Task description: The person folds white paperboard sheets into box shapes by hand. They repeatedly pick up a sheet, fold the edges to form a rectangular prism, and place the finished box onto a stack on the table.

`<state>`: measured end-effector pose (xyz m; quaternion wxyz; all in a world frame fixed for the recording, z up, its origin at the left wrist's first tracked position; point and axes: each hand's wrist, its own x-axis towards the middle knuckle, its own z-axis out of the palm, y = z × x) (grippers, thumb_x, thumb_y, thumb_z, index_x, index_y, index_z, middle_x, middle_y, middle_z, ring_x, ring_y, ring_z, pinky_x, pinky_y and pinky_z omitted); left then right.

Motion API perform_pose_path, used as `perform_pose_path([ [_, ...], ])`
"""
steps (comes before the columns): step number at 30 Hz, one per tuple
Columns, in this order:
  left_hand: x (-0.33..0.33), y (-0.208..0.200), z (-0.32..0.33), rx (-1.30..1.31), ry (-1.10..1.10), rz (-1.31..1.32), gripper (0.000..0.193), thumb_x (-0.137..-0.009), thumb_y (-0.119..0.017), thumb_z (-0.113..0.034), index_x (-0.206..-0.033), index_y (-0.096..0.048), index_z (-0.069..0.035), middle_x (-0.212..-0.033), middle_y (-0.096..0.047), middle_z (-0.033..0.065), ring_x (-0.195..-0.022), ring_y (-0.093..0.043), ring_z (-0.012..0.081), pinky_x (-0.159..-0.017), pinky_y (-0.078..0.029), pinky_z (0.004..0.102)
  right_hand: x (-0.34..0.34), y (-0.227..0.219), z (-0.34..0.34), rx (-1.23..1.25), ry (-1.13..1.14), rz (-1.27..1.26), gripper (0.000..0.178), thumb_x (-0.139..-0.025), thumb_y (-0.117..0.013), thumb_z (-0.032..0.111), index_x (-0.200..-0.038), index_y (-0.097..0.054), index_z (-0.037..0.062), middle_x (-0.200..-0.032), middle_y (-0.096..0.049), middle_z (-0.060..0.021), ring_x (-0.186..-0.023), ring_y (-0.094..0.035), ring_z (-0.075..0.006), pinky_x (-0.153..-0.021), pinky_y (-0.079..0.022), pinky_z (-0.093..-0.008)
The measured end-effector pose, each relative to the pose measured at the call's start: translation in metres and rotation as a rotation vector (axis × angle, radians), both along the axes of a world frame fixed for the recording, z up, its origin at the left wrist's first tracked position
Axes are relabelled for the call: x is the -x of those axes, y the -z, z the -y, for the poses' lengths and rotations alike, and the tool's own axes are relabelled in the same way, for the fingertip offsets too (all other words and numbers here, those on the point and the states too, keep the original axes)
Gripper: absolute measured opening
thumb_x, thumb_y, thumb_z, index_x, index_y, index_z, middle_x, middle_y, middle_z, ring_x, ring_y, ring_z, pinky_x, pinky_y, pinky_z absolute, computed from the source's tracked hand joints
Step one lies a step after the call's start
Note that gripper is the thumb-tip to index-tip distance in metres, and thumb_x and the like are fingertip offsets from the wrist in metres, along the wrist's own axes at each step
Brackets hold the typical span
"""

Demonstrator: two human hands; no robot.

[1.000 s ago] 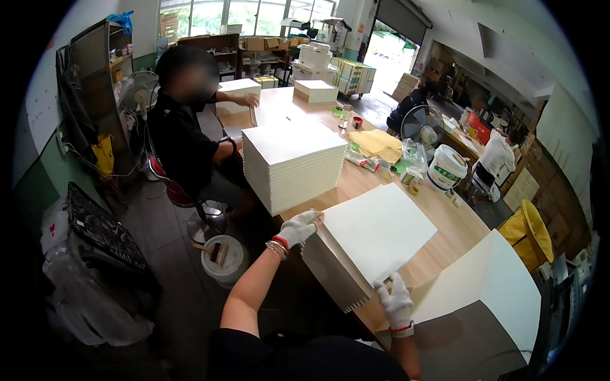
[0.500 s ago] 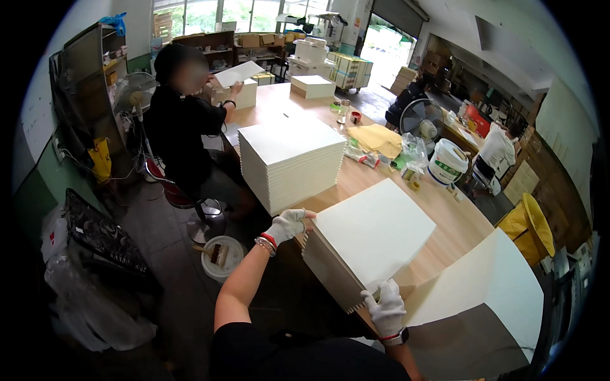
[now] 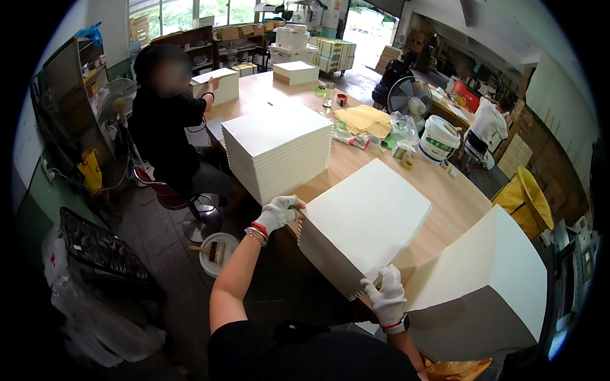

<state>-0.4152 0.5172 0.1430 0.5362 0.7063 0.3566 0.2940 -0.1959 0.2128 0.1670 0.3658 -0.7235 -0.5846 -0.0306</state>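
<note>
A tall stack of white boards point(image 3: 368, 213) stands at the near edge of the table, its sides ridged like layered covers. At the stack's left corner my left hand point(image 3: 279, 214), in a white glove with bare fingertips, pinches the edge of the top board. My right hand point(image 3: 385, 295), gloved too, has its fingers bent around the near right corner of that board. Just beyond stands a second stack of white boards point(image 3: 276, 136). To the right, large cream sheets point(image 3: 457, 279) bow upward close to my right hand. How many boards my fingers hold is hidden.
A co-worker in black point(image 3: 166, 120) sits at the left, hands on a white stack point(image 3: 223, 89). Yellow paper point(image 3: 365, 122), tape and a white bucket point(image 3: 440, 138) lie along the table's right side. On the floor is a glue bucket with a brush point(image 3: 219, 253).
The view has shifted slightly, and everything sits a bit further left and up. Both my hands keep to the same corners. The co-worker's raised board has come down onto the stack.
</note>
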Motion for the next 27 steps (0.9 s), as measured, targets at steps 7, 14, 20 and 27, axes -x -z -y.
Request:
perform_pose_path([
  [7,-0.002,0.035,-0.012,-0.011,0.012,0.125,0.017,-0.085,-0.067,0.007,-0.1,-0.07,0.001,-0.094,-0.07,0.0045,-0.087,-0.065,0.0117,-0.081,-0.055,0.0259,-0.002,0.019,0.003,-0.047,0.001,0.003,0.054,-0.083,-0.078,0.029,-0.122,-0.049,0.0046,-0.127,-0.05,-0.0276,-0.095,-0.063,-0.0457,-0.074,-0.055,-0.0484],
  [14,0.003,0.052,-0.014,-0.039,-0.007,0.275,0.02,-0.085,-0.068,0.008,-0.105,-0.068,0.003,-0.099,-0.07,0.0067,-0.089,-0.066,0.0138,-0.084,-0.057,0.0278,0.001,0.026,-0.001,-0.052,0.023,0.067,0.053,-0.086,-0.075,0.031,-0.122,-0.048,0.0039,-0.131,-0.049,-0.0285,-0.088,-0.066,-0.0419,-0.07,-0.056,-0.0456],
  [20,0.002,0.031,-0.006,-0.071,0.0,0.136,0.017,-0.089,-0.07,0.001,-0.106,-0.069,0.0,-0.094,-0.07,0.0035,-0.09,-0.065,0.011,-0.082,-0.056,0.0269,0.002,0.023,0.001,-0.043,0.034,0.079,0.058,-0.085,-0.076,0.03,-0.127,-0.047,0.0027,-0.131,-0.048,-0.0291,-0.091,-0.066,-0.043,-0.072,-0.057,-0.0445],
  [27,-0.004,-0.009,0.012,0.032,-0.097,0.038,0.031,-0.101,-0.055,-0.022,-0.121,-0.064,0.0,-0.096,-0.065,-0.0004,-0.087,-0.057,0.0056,-0.077,-0.047,0.0209,0.006,0.036,0.005,-0.099,0.032,0.012,0.064,-0.082,-0.078,0.026,-0.132,-0.047,0.0025,-0.135,-0.046,-0.0313,-0.107,-0.062,-0.0451,-0.08,-0.057,-0.0441],
])
